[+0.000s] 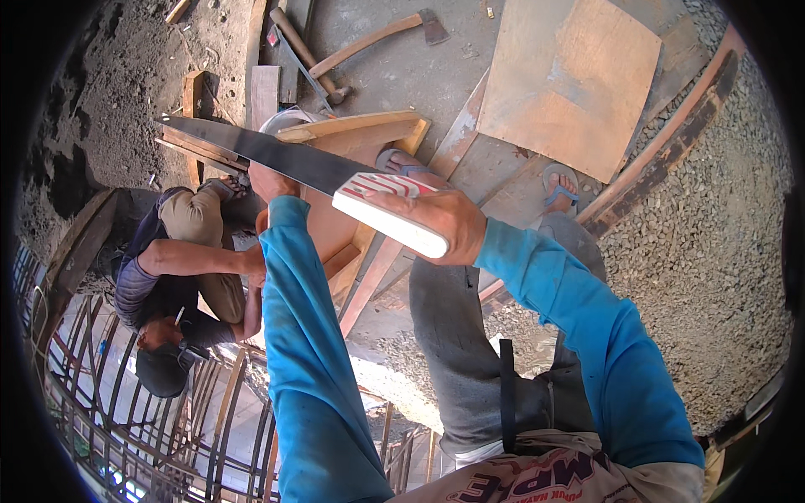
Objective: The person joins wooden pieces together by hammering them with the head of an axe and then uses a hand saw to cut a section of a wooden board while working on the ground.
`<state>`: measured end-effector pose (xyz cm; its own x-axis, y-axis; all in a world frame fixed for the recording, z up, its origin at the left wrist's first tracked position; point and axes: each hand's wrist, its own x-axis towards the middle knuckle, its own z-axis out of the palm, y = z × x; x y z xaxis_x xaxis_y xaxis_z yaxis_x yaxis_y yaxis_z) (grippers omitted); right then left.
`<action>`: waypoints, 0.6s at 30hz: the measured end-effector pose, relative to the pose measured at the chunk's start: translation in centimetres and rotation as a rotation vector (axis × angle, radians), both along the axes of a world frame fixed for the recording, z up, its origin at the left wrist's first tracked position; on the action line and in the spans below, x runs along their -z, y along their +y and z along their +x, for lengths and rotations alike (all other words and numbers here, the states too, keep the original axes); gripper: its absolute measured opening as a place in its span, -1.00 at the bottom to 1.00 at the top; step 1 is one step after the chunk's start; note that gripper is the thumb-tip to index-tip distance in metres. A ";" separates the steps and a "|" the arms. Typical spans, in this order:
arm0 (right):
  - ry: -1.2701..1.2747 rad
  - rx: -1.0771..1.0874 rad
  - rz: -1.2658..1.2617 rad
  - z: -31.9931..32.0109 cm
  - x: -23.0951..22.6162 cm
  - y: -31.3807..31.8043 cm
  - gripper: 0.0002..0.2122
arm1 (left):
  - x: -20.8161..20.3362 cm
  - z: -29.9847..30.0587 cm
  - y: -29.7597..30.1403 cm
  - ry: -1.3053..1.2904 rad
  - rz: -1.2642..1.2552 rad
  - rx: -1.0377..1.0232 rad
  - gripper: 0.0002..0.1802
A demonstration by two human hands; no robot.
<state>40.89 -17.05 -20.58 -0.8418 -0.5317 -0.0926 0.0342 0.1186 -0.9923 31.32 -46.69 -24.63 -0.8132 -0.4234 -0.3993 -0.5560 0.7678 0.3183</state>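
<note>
A hand saw [288,159] with a dark blade and a white and red handle stretches across the middle of the view. My right hand [453,222] is wrapped round its handle. The blade runs left over some narrow wood pieces [197,144]. Beside the blade is my left hand [272,180], close to these pieces; its fingers are mostly hidden, so what they hold does not show. A wooden box-like form of boards [356,138] stands just right of my left hand, partly covered by the blade and my sleeve.
A co-worker in a dark cap [162,370] crouches at left, arms close to my left forearm. An axe [377,42] and a hammer [306,50] lie at the top. Plywood [570,84] lies upper right, gravel [688,285] at right, rebar [168,427] lower left.
</note>
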 end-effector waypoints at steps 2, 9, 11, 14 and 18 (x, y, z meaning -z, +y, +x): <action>0.059 0.039 -0.009 4.6 -1.5 5.9 -0.30 | 1.6 0.9 -1.7 0.075 -0.165 0.111 -0.64; 0.043 0.002 -0.065 1.9 0.9 4.2 -0.30 | 1.5 1.4 -0.3 0.190 -0.237 0.335 -0.61; 0.148 0.106 -0.066 -1.3 2.4 -1.3 -0.28 | 2.9 1.3 -1.6 0.196 -0.245 0.268 -0.62; 0.108 0.112 -0.095 -1.6 2.2 -2.7 -0.23 | 2.4 1.3 -2.1 0.152 -0.223 0.262 -0.59; 0.160 0.144 -0.036 0.6 2.6 -3.1 -0.24 | 2.5 2.2 -2.2 0.131 -0.179 0.299 -0.55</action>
<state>41.50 -20.13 -23.21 -0.9120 -0.4051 0.0653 -0.1102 0.0886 -0.9899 33.56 -48.87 -27.17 -0.9509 -0.2129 -0.2246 -0.2619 0.9402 0.2177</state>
